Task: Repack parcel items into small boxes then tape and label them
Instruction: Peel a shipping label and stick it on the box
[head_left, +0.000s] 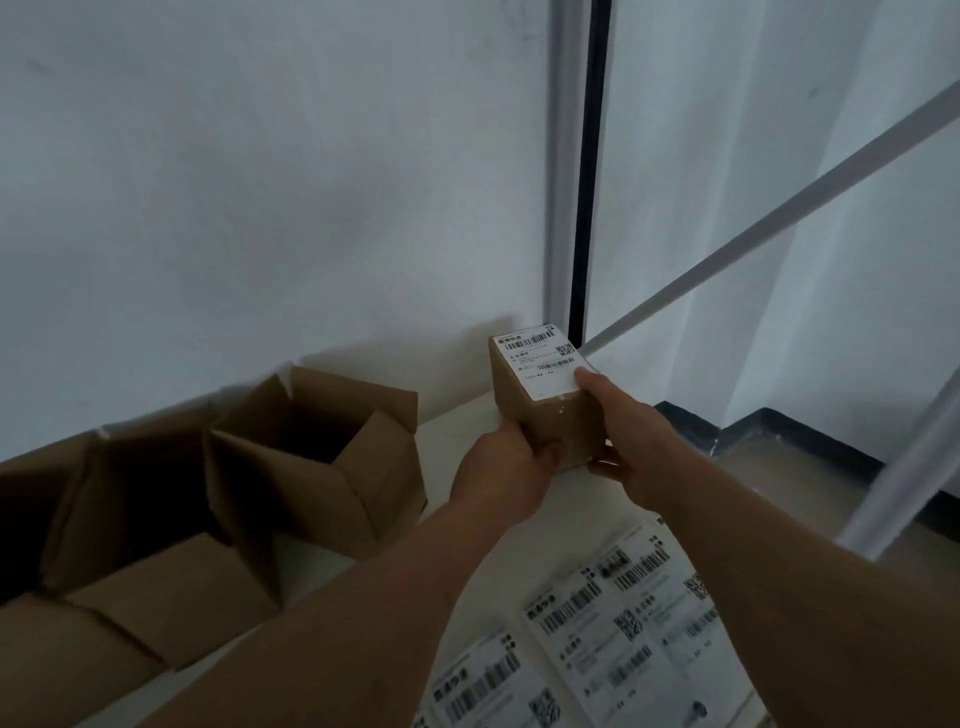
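A small sealed cardboard box (550, 415) with a white shipping label (543, 361) on its top is held over the far part of the white table (457, 426), close to the wall. My left hand (506, 465) grips its near left corner from below. My right hand (615, 431) holds its right side, with the thumb pressing on the label's near right corner. Both arms reach forward from the bottom of the view.
An open empty carton (322, 452) stands left of the held box. More open cartons (130, 561) line the left side. A sheet of printed shipping labels (602, 634) lies at the near right. Beyond the table's right edge are a metal frame (904, 478) and the floor.
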